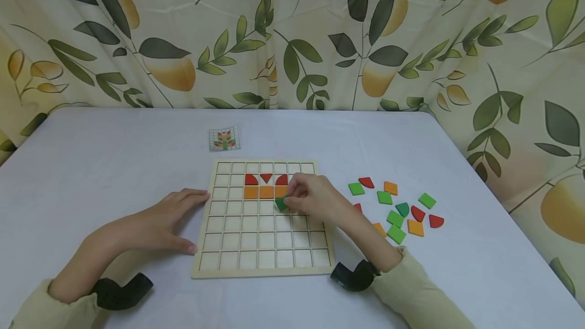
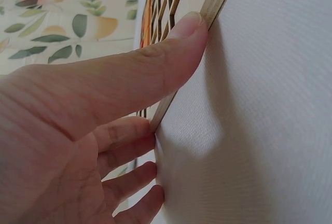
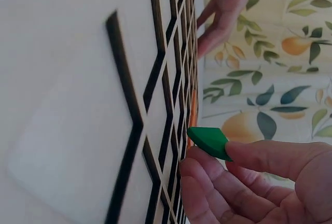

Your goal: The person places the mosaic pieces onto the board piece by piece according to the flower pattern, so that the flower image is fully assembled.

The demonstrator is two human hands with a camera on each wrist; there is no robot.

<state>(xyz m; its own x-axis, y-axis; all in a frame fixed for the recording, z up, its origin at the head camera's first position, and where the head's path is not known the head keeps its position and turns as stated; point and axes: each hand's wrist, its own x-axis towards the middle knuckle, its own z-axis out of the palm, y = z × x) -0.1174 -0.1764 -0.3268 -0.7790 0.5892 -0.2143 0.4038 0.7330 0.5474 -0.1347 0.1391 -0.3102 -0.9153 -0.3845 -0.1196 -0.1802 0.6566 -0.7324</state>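
A wooden grid board [image 1: 262, 272] lies on the white table. My right hand [image 1: 315, 197] pinches a dark green quarter-round tile [image 3: 210, 140] between thumb and fingers, just above the grid below the rightmost orange square. In the upper part of the board lie a red quarter-round tile [image 1: 251, 180], a red triangle [image 1: 266, 178] and another red quarter-round tile [image 1: 282, 180]. Beneath them runs a row of orange square tiles [image 1: 266, 193]. My left hand [image 1: 151, 225] is at the board's left edge, thumb and fingers spread, with the thumb tip [image 2: 189, 26] against the rim.
Right of the board, loose tiles lie scattered: green squares [image 1: 395, 219], orange squares [image 1: 415, 227], red rounded pieces [image 1: 436, 221] and a dark green one [image 1: 402, 209]. Behind the board is a small card [image 1: 224, 138] with a printed pattern. A leaf-patterned curtain [image 1: 301, 34] hangs behind the table.
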